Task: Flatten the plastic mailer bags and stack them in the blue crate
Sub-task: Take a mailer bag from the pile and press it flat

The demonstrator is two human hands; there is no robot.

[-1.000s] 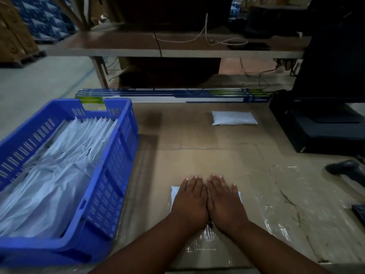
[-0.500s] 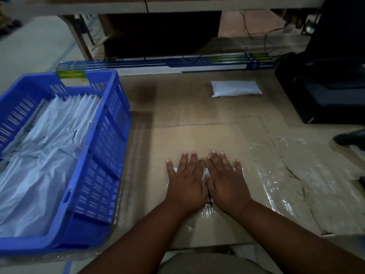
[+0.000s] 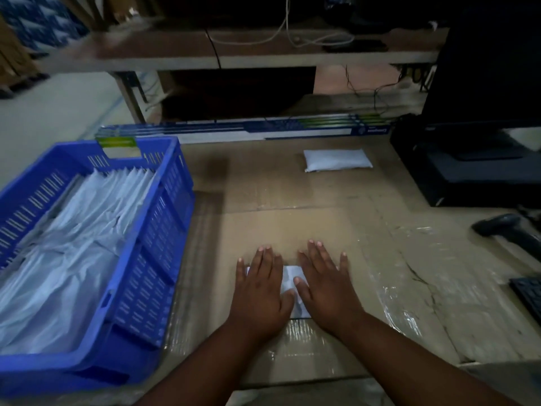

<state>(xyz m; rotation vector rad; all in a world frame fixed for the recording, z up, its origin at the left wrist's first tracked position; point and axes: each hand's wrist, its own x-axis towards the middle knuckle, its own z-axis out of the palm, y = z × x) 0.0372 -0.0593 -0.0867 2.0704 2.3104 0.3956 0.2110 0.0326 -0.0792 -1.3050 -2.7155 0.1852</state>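
A small white mailer bag (image 3: pixel 289 281) lies flat on the cardboard-covered table, mostly hidden under my palms. My left hand (image 3: pixel 260 291) presses on its left half with straight fingers. My right hand (image 3: pixel 326 288) presses on its right half, fingers spread. A strip of the bag shows between the two hands. The blue crate (image 3: pixel 158 230) stands at the left and holds several flattened white bags (image 3: pixel 73 259). A puffy white mailer bag (image 3: pixel 336 160) lies farther back on the table.
A long blue-and-white box (image 3: pixel 263 131) runs along the table's far edge. A black machine (image 3: pixel 468 168) stands at the right, with a dark handheld scanner (image 3: pixel 503 228) and a keyboard corner (image 3: pixel 530 294) in front of it. A shelf with cables crosses the background.
My two hands, pressed side by side a second ago, have slid apart sideways over the bag, uncovering its middle. The camera has tilted.
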